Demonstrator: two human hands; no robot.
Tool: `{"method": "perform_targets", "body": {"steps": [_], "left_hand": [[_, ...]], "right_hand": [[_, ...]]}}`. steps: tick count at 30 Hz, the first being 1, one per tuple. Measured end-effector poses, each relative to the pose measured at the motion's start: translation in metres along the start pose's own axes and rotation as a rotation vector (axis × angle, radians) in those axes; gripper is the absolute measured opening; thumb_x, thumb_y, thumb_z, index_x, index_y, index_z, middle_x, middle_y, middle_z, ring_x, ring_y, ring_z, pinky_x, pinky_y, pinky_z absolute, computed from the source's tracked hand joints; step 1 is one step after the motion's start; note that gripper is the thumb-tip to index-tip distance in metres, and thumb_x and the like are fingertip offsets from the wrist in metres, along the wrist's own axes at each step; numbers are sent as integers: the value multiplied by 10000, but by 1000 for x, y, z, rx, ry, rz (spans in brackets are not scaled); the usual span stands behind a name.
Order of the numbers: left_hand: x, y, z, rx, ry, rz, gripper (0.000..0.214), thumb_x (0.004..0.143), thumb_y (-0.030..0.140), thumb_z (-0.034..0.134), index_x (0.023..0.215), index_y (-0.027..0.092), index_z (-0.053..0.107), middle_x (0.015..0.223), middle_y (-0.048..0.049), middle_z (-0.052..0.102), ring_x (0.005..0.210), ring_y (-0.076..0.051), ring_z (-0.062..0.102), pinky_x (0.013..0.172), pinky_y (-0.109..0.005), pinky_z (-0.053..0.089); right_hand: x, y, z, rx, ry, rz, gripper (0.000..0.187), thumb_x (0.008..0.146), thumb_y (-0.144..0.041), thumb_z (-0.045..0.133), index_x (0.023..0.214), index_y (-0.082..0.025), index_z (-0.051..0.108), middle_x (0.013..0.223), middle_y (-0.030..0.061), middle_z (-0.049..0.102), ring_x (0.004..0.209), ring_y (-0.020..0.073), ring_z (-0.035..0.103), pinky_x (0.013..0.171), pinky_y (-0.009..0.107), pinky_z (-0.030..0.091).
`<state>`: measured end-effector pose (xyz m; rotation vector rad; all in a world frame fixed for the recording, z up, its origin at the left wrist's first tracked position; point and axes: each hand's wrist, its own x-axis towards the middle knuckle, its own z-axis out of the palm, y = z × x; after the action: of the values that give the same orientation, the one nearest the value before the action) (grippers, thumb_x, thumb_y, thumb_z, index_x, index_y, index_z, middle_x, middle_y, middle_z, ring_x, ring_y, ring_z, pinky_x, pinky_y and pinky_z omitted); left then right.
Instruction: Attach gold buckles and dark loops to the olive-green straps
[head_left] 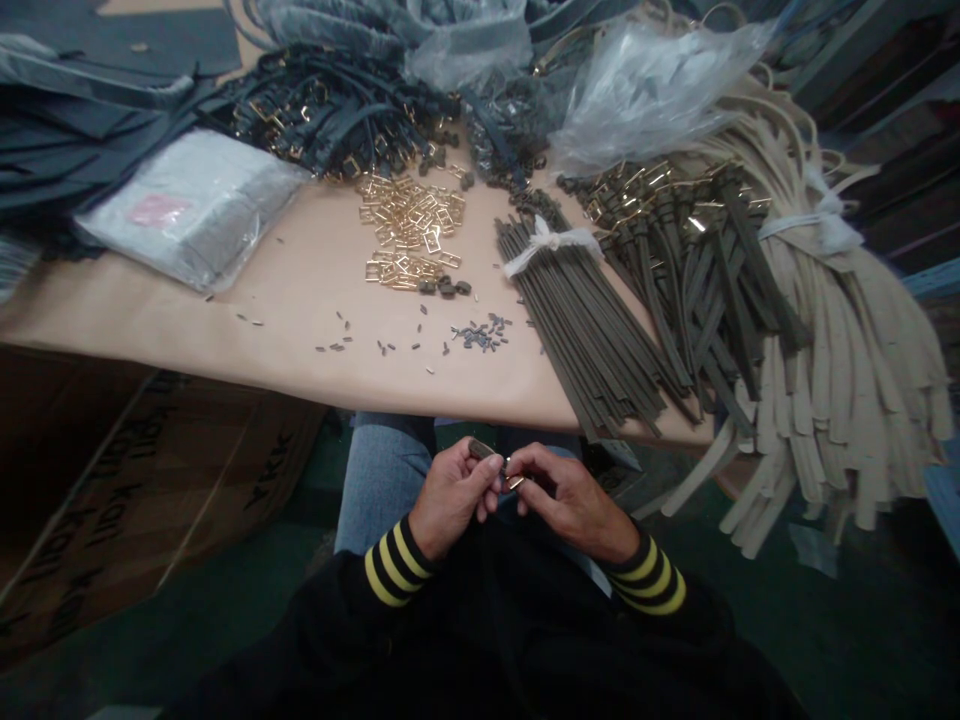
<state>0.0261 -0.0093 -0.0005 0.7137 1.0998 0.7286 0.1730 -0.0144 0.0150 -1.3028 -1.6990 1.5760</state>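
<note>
Over my lap, just off the table's front edge, both hands meet around a small piece of work. My left hand point(455, 485) is closed on a dark olive strap point(486, 452), its thumb pressed along it. My right hand point(566, 497) pinches a gold buckle point(514, 482) at the strap's end. The fingers partly cover where strap and buckle join. Ahead on the table lie a heap of gold buckles point(416, 215), small grey metal pins point(480, 333) and a few dark strap loops point(448, 287).
A tied bundle of olive straps point(592, 330) overhangs the table edge point(450, 398). Beige straps point(832, 400) hang down at right. Dark buckled straps point(322, 110), a plastic-wrapped packet point(191, 205) and clear plastic bags point(660, 90) lie further back. A cardboard box point(150, 480) stands below left.
</note>
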Motion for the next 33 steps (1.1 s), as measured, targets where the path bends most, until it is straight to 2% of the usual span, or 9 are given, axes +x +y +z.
{"method": "perform_targets", "body": {"steps": [3, 7, 15, 20, 23, 30, 33], "left_hand": [[0, 1, 1, -42, 6, 5, 267, 682, 370, 572, 642, 140, 443, 485, 59, 486, 346, -30, 415, 305, -132, 307], [-1, 3, 2, -117, 3, 1, 255, 692, 352, 572, 646, 137, 444, 497, 57, 490, 366, -31, 433, 315, -128, 327], [-1, 3, 2, -176, -2, -21, 259, 673, 350, 592, 655, 140, 441, 510, 56, 499, 366, -32, 437, 309, -128, 327], [-1, 2, 2, -180, -10, -28, 260, 668, 349, 595, 643, 140, 442, 505, 54, 498, 367, -32, 431, 311, -130, 324], [0, 1, 0, -154, -17, -24, 252, 668, 346, 593, 658, 137, 452, 518, 50, 505, 379, -36, 440, 325, -136, 329], [-1, 3, 0, 38, -31, 10, 224, 663, 323, 579, 688, 143, 448, 488, 60, 477, 382, -42, 425, 364, -149, 321], [-2, 4, 2, 148, 22, 100, 168, 682, 282, 556, 681, 154, 446, 519, 57, 481, 414, -48, 426, 404, -162, 334]], "right_hand": [[0, 0, 1, 74, 76, 49, 114, 764, -184, 467, 846, -192, 388, 732, -1, 563, 551, 91, 561, 522, 218, 476], [0, 0, 1, 28, 114, 63, 82, 769, -219, 484, 817, -189, 424, 744, 6, 552, 546, 94, 565, 535, 228, 482], [-1, 6, 2, -26, 144, -37, 143, 785, -216, 475, 927, -205, 494, 831, 34, 593, 581, 107, 564, 538, 232, 488], [-1, 8, 2, -149, 156, -130, 97, 779, -179, 469, 835, -204, 544, 757, 32, 599, 605, 125, 565, 576, 246, 477], [-1, 7, 0, -118, 140, -102, 93, 783, -178, 459, 834, -197, 535, 720, 17, 589, 526, 105, 551, 558, 240, 470], [0, 4, 0, -65, 97, -51, 79, 777, -168, 453, 816, -185, 519, 705, 7, 565, 524, 96, 550, 544, 226, 457], [1, 3, 2, -13, 138, 10, 58, 772, -178, 466, 830, -187, 470, 701, -4, 549, 531, 91, 552, 540, 220, 454]]}}
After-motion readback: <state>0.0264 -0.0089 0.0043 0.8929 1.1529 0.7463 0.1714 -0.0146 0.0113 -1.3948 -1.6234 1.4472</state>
